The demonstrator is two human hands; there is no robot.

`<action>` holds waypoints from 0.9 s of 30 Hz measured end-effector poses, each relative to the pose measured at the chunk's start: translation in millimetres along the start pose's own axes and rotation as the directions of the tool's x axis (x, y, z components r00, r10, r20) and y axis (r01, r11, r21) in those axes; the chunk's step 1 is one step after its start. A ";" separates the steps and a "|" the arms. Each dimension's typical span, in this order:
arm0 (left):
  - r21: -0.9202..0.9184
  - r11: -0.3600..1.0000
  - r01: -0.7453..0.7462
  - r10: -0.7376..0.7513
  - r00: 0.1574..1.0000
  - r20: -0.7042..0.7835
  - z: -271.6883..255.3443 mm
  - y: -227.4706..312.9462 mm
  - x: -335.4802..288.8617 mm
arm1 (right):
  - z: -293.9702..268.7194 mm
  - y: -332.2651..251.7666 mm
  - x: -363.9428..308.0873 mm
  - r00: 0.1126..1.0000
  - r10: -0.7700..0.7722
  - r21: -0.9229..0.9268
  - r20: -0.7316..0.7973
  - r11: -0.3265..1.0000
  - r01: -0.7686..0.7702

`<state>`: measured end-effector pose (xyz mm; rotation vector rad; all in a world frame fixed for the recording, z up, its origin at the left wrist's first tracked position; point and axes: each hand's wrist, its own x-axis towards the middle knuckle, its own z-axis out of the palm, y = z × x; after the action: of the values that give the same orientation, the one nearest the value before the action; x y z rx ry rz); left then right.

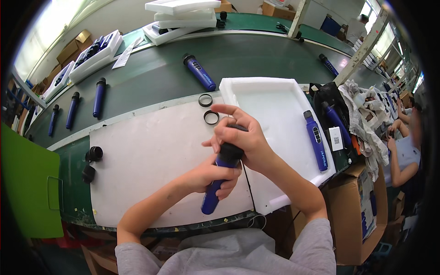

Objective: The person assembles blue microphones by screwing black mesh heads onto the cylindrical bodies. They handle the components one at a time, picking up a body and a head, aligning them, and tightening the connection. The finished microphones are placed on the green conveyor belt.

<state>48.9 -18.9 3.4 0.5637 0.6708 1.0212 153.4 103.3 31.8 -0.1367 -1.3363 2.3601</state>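
Head view: left hand [214,177] grips blue cylinder [211,198], right hand [245,136] its black end [230,152].

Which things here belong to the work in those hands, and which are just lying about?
Apparently in the work:
- blue tube, in the left hand
- its black top, in the right hand
- probably the white foam tray

Apparently lying about:
- crumpled wrapping
- black bag
- paper strip

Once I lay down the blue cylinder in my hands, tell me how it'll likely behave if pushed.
The blue cylinder will probably roll, since its body looks round. It may curve off line, as the black head looks wider. It's likely stiff: it appears straight in your left hand.
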 end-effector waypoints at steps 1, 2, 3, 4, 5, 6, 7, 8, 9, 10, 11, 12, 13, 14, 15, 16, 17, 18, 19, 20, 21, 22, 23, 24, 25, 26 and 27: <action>0.034 0.999 0.014 -0.011 0.996 -0.083 4.6 4.9 0.5 | -1.3 0.2 0.3 0.998 -0.024 -0.006 -0.049 1.000 0.023; 0.068 0.997 0.045 -0.032 0.981 -0.192 10.7 7.9 0.7 | -0.2 -1.1 0.8 0.991 0.000 -0.027 -0.137 1.000 -0.003; 0.280 0.959 0.032 0.057 0.950 -0.306 13.4 8.1 1.9 | 2.6 0.5 -0.1 0.981 -0.046 -0.103 -0.187 0.994 0.027; 0.479 0.877 0.047 0.167 0.904 -0.395 16.0 7.8 3.4 | 6.8 3.5 -2.2 0.968 -0.095 -0.179 -0.234 0.982 0.053; 0.651 0.754 0.087 0.291 0.844 -0.450 18.0 7.3 4.6 | 9.1 5.3 -3.4 0.950 -0.147 -0.257 -0.276 0.964 0.074; 0.658 0.749 0.073 0.333 0.818 -0.469 19.8 5.2 4.9 | 9.1 5.6 -3.4 0.952 -0.148 -0.251 -0.268 0.965 0.080; 0.665 0.744 0.066 0.344 0.815 -0.465 21.6 5.2 4.7 | 9.3 5.5 -2.9 0.954 -0.153 -0.245 -0.259 0.966 0.088; 0.672 0.738 0.060 0.354 0.814 -0.461 23.3 5.5 4.6 | 9.3 5.3 -2.3 0.955 -0.158 -0.239 -0.252 0.966 0.097; 0.679 0.732 0.053 0.363 0.813 -0.455 23.9 5.9 4.6 | 8.1 4.0 -1.9 0.964 -0.142 -0.244 -0.227 0.966 0.085; 0.648 0.762 0.019 0.310 0.867 -0.391 20.2 7.4 3.1 | 7.2 1.6 -1.1 0.973 -0.123 -0.247 -0.197 0.966 0.072; 0.612 0.791 -0.010 0.258 0.912 -0.318 12.6 9.7 2.2 | 6.3 -0.7 -0.4 0.980 -0.105 -0.251 -0.168 0.966 0.061; 0.573 0.819 -0.035 0.207 0.949 -0.238 8.1 11.0 1.7 | 5.4 -2.2 0.4 0.989 -0.079 -0.173 -0.126 0.983 0.057; 0.386 0.917 -0.095 0.161 0.976 -0.143 7.6 9.3 1.6 | 3.0 -3.3 1.6 0.995 -0.055 -0.096 -0.082 0.994 0.047; 0.178 0.976 -0.127 0.136 0.990 -0.039 8.4 5.7 0.6 | 1.5 -4.4 2.3 0.999 -0.035 -0.019 -0.037 0.999 0.034; -0.040 0.991 -0.129 0.132 0.989 0.071 9.1 1.3 -0.4 | 1.4 -5.8 2.2 1.000 -0.012 -0.032 0.019 0.999 0.013; -0.111 0.987 -0.119 0.133 0.983 0.130 8.5 -6.2 0.2 | 1.6 -6.1 1.2 0.997 0.015 -0.045 0.071 0.999 -0.011; -0.098 0.991 -0.095 0.108 0.985 0.137 4.8 -9.3 1.1 | 2.3 -6.2 0.4 0.991 0.043 -0.060 0.124 0.998 -0.035; -0.086 0.994 -0.072 0.084 0.986 0.143 0.8 -12.0 1.8 | 3.8 -6.0 0.3 0.989 0.067 -0.078 0.129 0.995 -0.057; -0.071 0.996 -0.044 0.054 0.987 0.150 0.2 -12.7 2.2 | 2.5 -4.9 0.0 0.996 0.041 -0.089 0.079 0.995 -0.034; -0.035 0.998 -0.055 0.057 0.997 0.047 2.0 -10.8 2.3 | 0.4 -3.2 0.7 0.999 0.016 -0.101 0.031 0.995 -0.012; -0.043 0.999 -0.031 0.030 0.999 -0.032 7.5 -7.0 1.9 | -1.9 -1.5 1.7 1.000 -0.010 -0.114 -0.016 0.993 0.009; -0.051 0.999 -0.009 0.003 0.994 -0.111 14.5 -1.9 1.7 | -3.9 -0.5 4.3 0.998 0.010 -0.066 -0.068 0.998 -0.014; -0.061 0.998 0.012 -0.024 0.982 -0.189 18.3 0.3 1.9 | -2.7 0.2 3.7 0.996 -0.007 -0.090 -0.092 0.996 -0.002; 0.062 0.998 0.000 0.016 0.968 -0.249 19.0 0.0 2.1 | -0.8 1.3 2.3 0.993 -0.024 -0.114 -0.115 0.993 0.011; 0.145 0.989 0.009 0.033 0.959 -0.283 18.9 1.7 1.7 | 1.0 2.0 1.2 0.989 -0.042 -0.141 -0.138 0.990 0.023; 0.226 0.974 0.021 0.053 0.947 -0.316 18.5 4.8 1.2 | 2.0 2.4 0.6 0.985 -0.057 -0.159 -0.163 0.987 0.031; 0.305 0.952 0.036 0.076 0.935 -0.346 19.0 6.7 0.4 | 2.9 2.8 0.0 0.980 -0.072 -0.177 -0.187 0.984 0.039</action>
<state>59.1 -17.9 20.7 0.6631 1.1616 1.0559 151.7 99.8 31.0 -0.3646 -1.4271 2.1223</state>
